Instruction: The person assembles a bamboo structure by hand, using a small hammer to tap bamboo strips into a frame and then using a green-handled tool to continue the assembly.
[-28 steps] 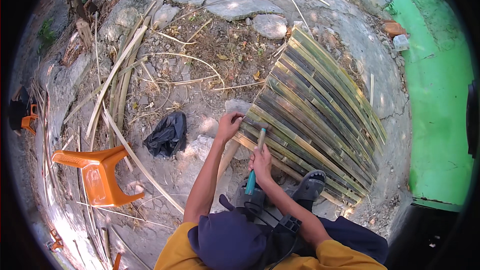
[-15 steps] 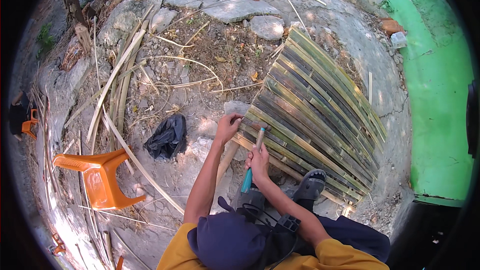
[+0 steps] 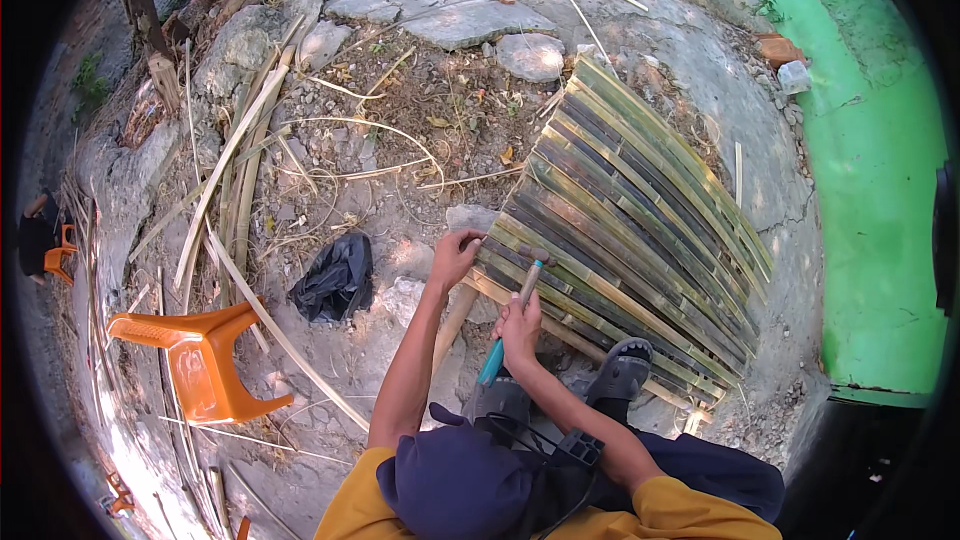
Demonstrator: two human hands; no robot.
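Note:
My right hand (image 3: pixel 519 330) is wrapped round the handle of a hammer (image 3: pixel 491 364) with a teal grip. The hammer's dark head lies over the near left part of a panel of split bamboo slats (image 3: pixel 620 205), set side by side. At the panel's left end my left hand (image 3: pixel 457 256) is closed, its fingertips pinched at the slat ends. Whatever they pinch is too small to make out. A pale bamboo pole (image 3: pixel 455 325) shows beneath the panel, below my left hand.
An orange plastic chair (image 3: pixel 200 360) lies tipped over at the left. Near it are a black plastic bag (image 3: pixel 333 278) and loose bamboo strips (image 3: pixel 240 165). My booted foot (image 3: pixel 620 370) stands by the panel's near edge. Flat stones (image 3: pixel 475 18) lie beyond; a green surface (image 3: pixel 870 210) borders the right.
The hammer has tilted, its head shifting slightly to the right over the slats. My left hand stays at the panel's left end.

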